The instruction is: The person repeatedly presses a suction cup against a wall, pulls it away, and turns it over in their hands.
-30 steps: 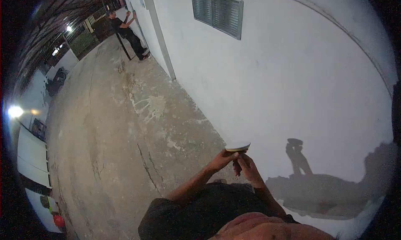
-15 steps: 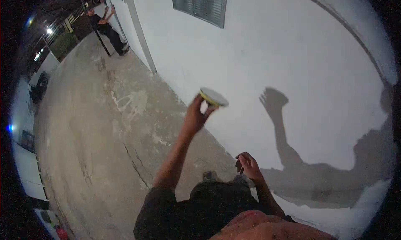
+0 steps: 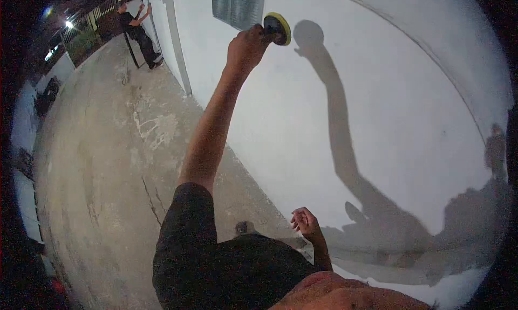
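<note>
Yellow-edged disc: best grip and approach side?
Probably the dark back of the yellow-edged disc, near its middle, coming from the side away from the wall. The left hand holds it from that side. The disc is flat, its yellow edge on the wall side, so that grip likely leaves the far face free. Fingers hide any handle.

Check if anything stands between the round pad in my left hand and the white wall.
Nothing visible does. The round pad in the left hand appears off the white wall, its shadow beside it; the right hand is lower, out of the way.
</note>
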`<state>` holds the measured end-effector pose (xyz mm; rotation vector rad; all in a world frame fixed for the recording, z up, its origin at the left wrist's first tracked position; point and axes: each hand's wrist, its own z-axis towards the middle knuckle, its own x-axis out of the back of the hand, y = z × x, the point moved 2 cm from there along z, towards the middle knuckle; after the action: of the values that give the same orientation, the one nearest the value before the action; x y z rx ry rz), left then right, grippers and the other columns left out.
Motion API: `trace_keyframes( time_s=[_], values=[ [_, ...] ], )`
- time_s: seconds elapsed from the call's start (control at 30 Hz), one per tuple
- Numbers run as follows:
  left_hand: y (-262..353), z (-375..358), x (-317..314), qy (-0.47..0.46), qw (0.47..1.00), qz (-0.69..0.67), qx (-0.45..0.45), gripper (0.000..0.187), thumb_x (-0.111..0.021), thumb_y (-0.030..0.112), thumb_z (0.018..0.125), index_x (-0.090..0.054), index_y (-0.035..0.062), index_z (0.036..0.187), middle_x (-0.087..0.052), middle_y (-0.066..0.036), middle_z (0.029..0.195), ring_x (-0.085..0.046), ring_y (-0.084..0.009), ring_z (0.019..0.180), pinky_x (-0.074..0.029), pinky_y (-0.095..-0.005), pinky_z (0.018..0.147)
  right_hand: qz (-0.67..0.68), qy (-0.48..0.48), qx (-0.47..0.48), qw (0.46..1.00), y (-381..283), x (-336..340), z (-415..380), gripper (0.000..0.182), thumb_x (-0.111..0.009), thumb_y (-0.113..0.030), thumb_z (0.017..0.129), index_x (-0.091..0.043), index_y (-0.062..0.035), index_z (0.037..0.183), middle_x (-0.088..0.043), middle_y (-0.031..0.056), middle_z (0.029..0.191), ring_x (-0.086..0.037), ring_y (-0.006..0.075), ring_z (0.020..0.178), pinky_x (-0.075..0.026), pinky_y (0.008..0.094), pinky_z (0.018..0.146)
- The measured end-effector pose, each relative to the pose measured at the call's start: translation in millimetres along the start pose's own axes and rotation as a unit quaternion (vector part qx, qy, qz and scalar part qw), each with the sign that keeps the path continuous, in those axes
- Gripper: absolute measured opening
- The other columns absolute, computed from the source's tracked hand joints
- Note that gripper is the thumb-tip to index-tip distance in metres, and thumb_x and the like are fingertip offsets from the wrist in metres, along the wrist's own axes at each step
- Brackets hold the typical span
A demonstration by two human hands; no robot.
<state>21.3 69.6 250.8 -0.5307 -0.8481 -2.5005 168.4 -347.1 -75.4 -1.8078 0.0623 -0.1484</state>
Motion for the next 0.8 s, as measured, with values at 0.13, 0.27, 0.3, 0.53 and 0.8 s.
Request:
trace_keyframes(
  time_s=[0.13, 0.27, 0.3, 0.53, 0.8],
  values=[
    [30.8, 39.3, -35.2, 0.063, 0.995, 0.056, -0.054, 0.036, -0.06, 0.042, 0.093, -0.065, 0.0065, 0.094, -0.068, -0.017, 0.085, -0.068, -0.0329, 0.079, -0.052, -0.045, 0.07, -0.022, 0.022, -0.015, 0.999, 24.1, 33.8, -25.2, 0.022, -0.052, -0.026, 0.101, -0.054, -0.0052, 0.107, -0.063, 0.0059, 0.084, -0.06, 0.0121, 0.067, -0.051, 0.0272, 0.059],
    [32.9, 50.2, -60.1, 0.011, 0.998, -0.07, 0.001, 0.057, -0.056, 0.056, 0.091, -0.062, 0.0002, 0.098, -0.069, -0.02, 0.088, -0.068, -0.035, 0.085, -0.053, -0.0463, 0.073, -0.004, 0.022, -0.002, 1.0, 37.0, 49.1, -55.6, 0.023, -0.054, -0.027, 0.1, -0.054, -0.0051, 0.107, -0.065, 0.0074, 0.083, -0.063, 0.0127, 0.068, -0.053, 0.0284, 0.061],
    [29.2, 52.4, -69.3, 0.023, 0.987, -0.159, 0.024, 0.053, -0.059, 0.052, 0.091, -0.06, -0.0001, 0.097, -0.069, -0.02, 0.089, -0.069, -0.0338, 0.087, -0.053, -0.0457, 0.074, -0.022, 0.025, -0.012, 0.999, 36.7, 52.9, -59.8, 0.023, -0.054, -0.027, 0.1, -0.055, -0.005, 0.106, -0.065, 0.0073, 0.083, -0.063, 0.0125, 0.068, -0.052, 0.0285, 0.061],
    [42.2, 44.6, -98.4, 0.26, 0.942, -0.208, 0.038, 0.044, -0.072, 0.038, 0.087, -0.054, -0.002, 0.095, -0.064, -0.02, 0.089, -0.064, -0.0347, 0.085, -0.049, -0.0429, 0.076, -0.026, 0.036, 0.02, 0.999, 46.5, 86.2, -81.7, 0.017, -0.054, -0.022, 0.1, -0.054, -0.0047, 0.102, -0.063, 0.0065, 0.081, -0.062, 0.0122, 0.068, -0.052, 0.0286, 0.061],
    [126.0, -26.4, -79.6, 0.183, 0.959, -0.209, 0.054, 0.04, -0.072, 0.034, 0.087, -0.053, -0.0005, 0.093, -0.062, -0.02, 0.089, -0.062, -0.0326, 0.076, -0.048, -0.0417, 0.071, 0.014, 0.019, 0.023, 0.999, 77.8, 103.4, -106.5, 0.02, -0.054, -0.024, 0.1, -0.055, -0.0048, 0.102, -0.062, 0.0073, 0.086, -0.062, 0.0154, 0.071, -0.053, 0.0317, 0.064]
  ],
)
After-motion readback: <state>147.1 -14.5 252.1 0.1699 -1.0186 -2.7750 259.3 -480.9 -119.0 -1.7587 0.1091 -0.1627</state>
